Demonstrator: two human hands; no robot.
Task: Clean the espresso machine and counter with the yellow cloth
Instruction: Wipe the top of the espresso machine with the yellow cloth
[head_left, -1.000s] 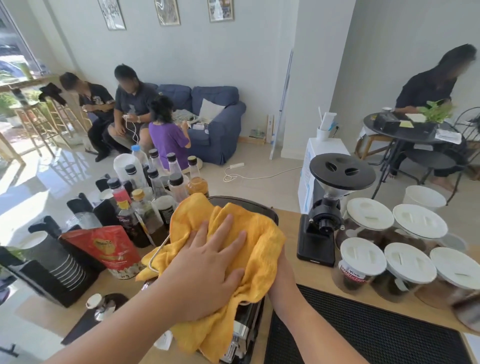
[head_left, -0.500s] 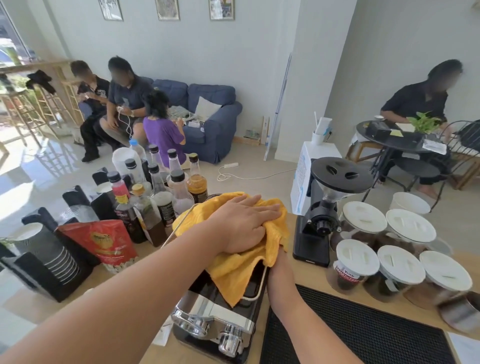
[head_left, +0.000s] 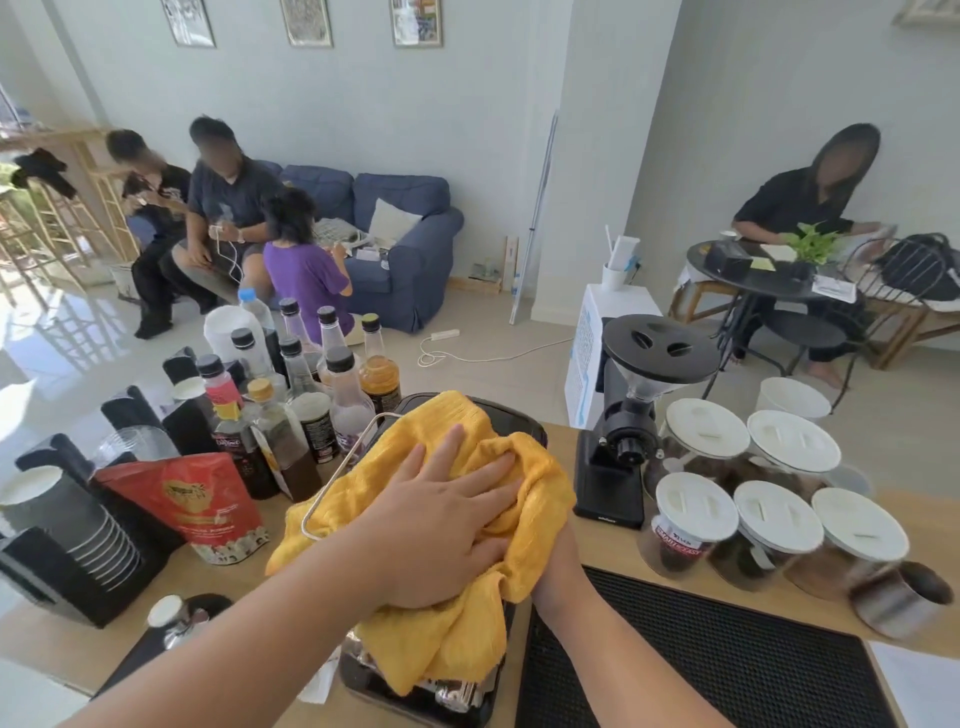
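Observation:
The yellow cloth (head_left: 447, 639) lies bunched over the top of the black espresso machine (head_left: 519, 423) and hangs down its front. My left hand (head_left: 441, 525) presses flat on the cloth, fingers straight and spread, pointing right. My right hand (head_left: 558, 566) is at the machine's right side, against the cloth's edge. Only its wrist and heel show; the fingers are hidden behind the cloth. The machine stands on the wooden counter (head_left: 62, 639).
Syrup bottles (head_left: 306, 405) and a red pouch (head_left: 192, 504) crowd the machine's left, with a cup holder (head_left: 62, 530) further left. A black grinder (head_left: 623, 415) and white-lidded jars (head_left: 774, 525) stand on the right. A black rubber mat (head_left: 701, 670) and a steel pitcher (head_left: 904, 603) sit near right.
My left hand pushed the cloth to the far right of the machine top, then drew it back toward me. The cloth now covers the machine's front. My right hand stayed at the side.

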